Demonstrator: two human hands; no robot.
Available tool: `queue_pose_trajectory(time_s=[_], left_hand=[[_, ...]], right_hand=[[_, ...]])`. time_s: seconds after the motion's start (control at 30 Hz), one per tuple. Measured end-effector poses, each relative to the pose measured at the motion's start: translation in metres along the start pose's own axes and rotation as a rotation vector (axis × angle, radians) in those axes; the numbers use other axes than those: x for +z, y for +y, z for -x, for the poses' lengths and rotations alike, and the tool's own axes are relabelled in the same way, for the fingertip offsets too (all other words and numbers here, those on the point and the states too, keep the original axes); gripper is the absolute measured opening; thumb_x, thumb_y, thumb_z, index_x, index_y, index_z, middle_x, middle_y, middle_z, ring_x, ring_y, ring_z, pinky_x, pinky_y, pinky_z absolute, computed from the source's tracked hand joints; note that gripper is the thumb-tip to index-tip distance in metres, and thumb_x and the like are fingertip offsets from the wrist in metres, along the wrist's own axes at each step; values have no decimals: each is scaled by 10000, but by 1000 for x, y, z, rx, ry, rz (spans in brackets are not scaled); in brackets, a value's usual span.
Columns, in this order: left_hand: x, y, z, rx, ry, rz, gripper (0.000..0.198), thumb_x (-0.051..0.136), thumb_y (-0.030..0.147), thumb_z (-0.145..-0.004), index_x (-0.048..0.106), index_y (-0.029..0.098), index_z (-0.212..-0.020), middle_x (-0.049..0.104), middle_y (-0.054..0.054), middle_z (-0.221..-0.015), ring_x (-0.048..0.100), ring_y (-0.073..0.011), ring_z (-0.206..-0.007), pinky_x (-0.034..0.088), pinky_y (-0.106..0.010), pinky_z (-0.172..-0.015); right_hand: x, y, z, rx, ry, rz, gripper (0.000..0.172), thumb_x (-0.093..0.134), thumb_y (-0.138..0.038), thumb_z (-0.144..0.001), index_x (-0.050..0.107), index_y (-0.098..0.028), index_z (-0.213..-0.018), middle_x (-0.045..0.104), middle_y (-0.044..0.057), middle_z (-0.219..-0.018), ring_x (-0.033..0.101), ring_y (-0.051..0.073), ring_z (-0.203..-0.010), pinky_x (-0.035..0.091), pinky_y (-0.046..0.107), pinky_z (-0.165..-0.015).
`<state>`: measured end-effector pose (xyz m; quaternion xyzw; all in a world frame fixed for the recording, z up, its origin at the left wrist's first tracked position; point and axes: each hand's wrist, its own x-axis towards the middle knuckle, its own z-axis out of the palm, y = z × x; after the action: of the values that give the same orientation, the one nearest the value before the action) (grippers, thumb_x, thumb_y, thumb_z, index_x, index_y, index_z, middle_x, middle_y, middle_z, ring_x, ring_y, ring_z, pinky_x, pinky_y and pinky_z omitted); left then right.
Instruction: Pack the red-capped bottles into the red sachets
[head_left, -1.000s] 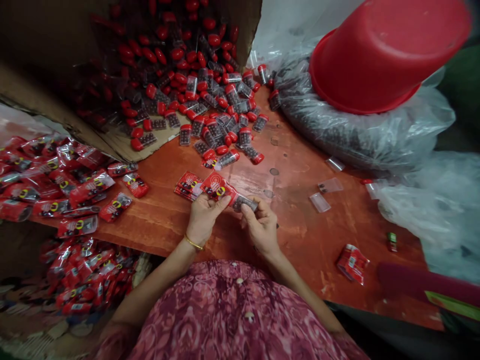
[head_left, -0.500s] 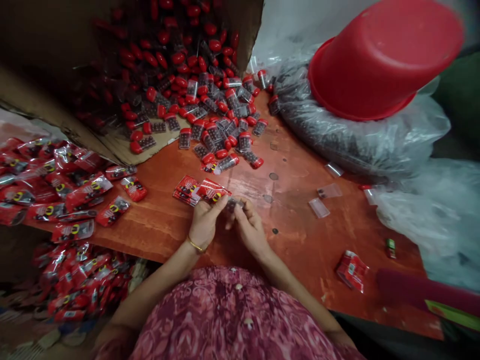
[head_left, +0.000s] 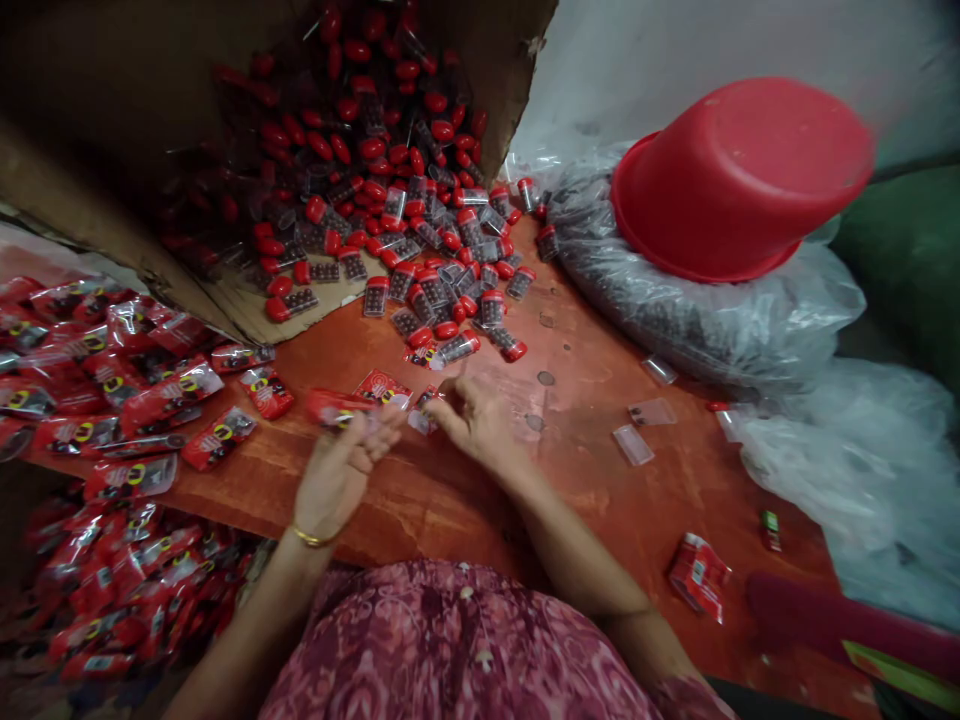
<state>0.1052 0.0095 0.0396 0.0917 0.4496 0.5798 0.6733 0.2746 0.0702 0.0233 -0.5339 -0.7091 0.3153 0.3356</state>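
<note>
My left hand (head_left: 337,485) has its fingers spread, palm partly up. Just past its fingertips is a motion-blurred red packet (head_left: 334,406), and nothing is gripped in that hand. My right hand (head_left: 484,425) has its fingers bent and its thumb against a small red and clear packet (head_left: 424,412), partly hidden by the fingers. Flat red packets (head_left: 382,386) lie between and beyond my hands. Clear tubes with red caps and dark balls (head_left: 433,290) are heaped farther back.
A cardboard box (head_left: 517,90) spills capped tubes onto the red table (head_left: 570,520). Filled red packets (head_left: 124,370) cover the left side. A red bucket (head_left: 750,180) rests upside down on a plastic bag (head_left: 660,320). Clear cases (head_left: 634,445) lie at right.
My hands have parted, the left moving left and opening. A red packet has shifted left, blurred. The dark tube formerly between my fingers no longer shows there. The camera view has tilted up slightly.
</note>
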Motion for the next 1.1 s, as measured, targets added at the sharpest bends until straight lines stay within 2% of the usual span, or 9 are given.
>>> queue_pose_trajectory(time_s=[0.13,0.23,0.33,0.4,0.53,0.67,0.83,0.97,1.1], left_hand=[[-39,46,-8,339,332,313,374,517,563,-779,650,215,-749,725,24,-747,671,-106,-787,519,-186,-724],[-48,53,-7,372,379,238,470,457,645,-759,650,217,-776,726,1,-771,673,-117,-771,525,-199,-712],[-32,30,-3,448,346,-230,332,628,524,-695,662,218,-818,721,-9,-767,676,-159,-748,529,-288,-749],[-14,9,-4,626,262,-716,266,641,427,-719,677,202,-857,720,-55,-888,662,-207,-889,483,-379,-878],[18,-19,-23,838,-34,-1588,293,625,334,-753,675,194,-1005,495,-130,-1335,330,-323,-1312,202,-540,-1081],[33,-27,-43,781,-185,-1911,224,633,315,-756,705,224,-948,445,-118,-1378,269,-350,-1336,158,-600,-1069],[36,-27,-44,770,-157,-1770,176,596,317,-786,724,239,-879,533,-97,-1300,339,-338,-1303,165,-603,-1061],[42,-26,-38,672,-91,-1287,255,598,364,-775,706,227,-961,592,-106,-1230,481,-288,-1208,307,-500,-1036],[52,-31,-31,545,-142,-859,299,638,393,-731,711,195,-943,633,-96,-1168,530,-235,-1158,375,-349,-1006]], right_hand=[[-31,41,-38,87,214,541,346,518,-358,-808,584,-108,-1038,591,191,-1115,508,304,-1001,387,447,-854],[-43,72,-36,53,104,588,347,424,-154,-808,555,-124,-1128,590,159,-1180,491,298,-1079,378,467,-901],[-47,90,-8,-96,61,516,415,376,-53,-755,579,-177,-1095,609,101,-1184,464,262,-1156,369,474,-950],[-51,96,16,-166,86,474,420,382,-27,-702,615,-190,-1011,620,89,-1168,452,254,-1186,364,494,-967],[-57,88,49,-233,230,411,369,407,-32,-669,638,-198,-906,603,84,-1179,461,241,-1197,386,492,-971],[-57,64,63,-217,410,337,247,467,-100,-748,628,-216,-894,631,81,-1116,531,222,-1109,428,462,-934],[-39,34,66,-146,385,112,121,523,-193,-792,632,-217,-838,686,60,-923,608,196,-922,462,408,-873],[-12,12,59,127,253,-340,212,570,-339,-779,608,-202,-936,678,63,-928,625,178,-849,496,350,-793],[2,-7,47,232,143,-659,289,595,-453,-729,603,-199,-865,652,24,-827,590,143,-719,490,284,-687]])
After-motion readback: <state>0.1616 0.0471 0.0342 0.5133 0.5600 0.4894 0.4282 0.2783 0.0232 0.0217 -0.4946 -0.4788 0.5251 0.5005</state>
